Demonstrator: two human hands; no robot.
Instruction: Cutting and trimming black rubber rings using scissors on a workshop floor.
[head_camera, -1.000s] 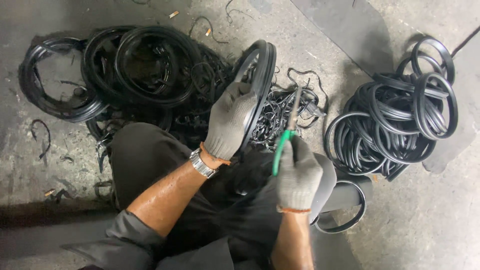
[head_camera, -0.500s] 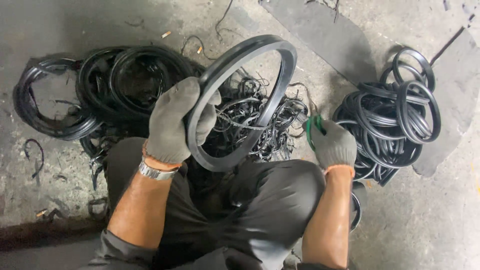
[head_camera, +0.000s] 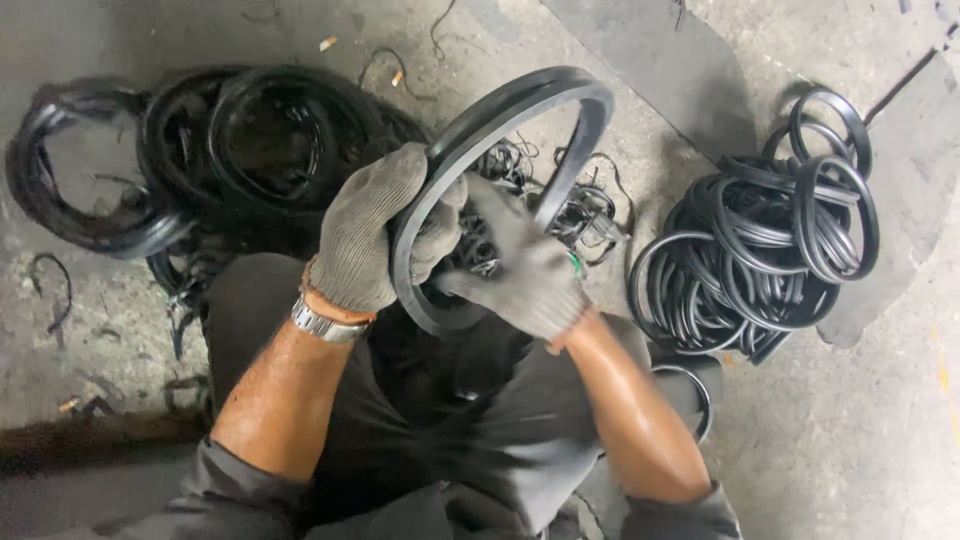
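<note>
My left hand (head_camera: 365, 235), in a grey knit glove, grips the left rim of a large black rubber ring (head_camera: 590, 110) held upright over my lap. My right hand (head_camera: 520, 275), also gloved and blurred by motion, lies against the ring's lower inside edge. A bit of a green-handled tool (head_camera: 575, 264) shows at the right side of that hand. The tool's blade is hidden. A metal wristwatch (head_camera: 320, 322) sits on my left wrist.
Larger black rubber rings (head_camera: 250, 140) are heaped on the concrete floor at the upper left. Thinner black rings (head_camera: 770, 250) are piled at the right. Tangled rubber trimmings (head_camera: 595, 220) lie behind the held ring. One ring (head_camera: 695, 395) lies by my right thigh.
My left hand turned the ring from edge-on to face-on and lifted it. My right hand swung out to the right with the green tool, then came back in to the ring.
</note>
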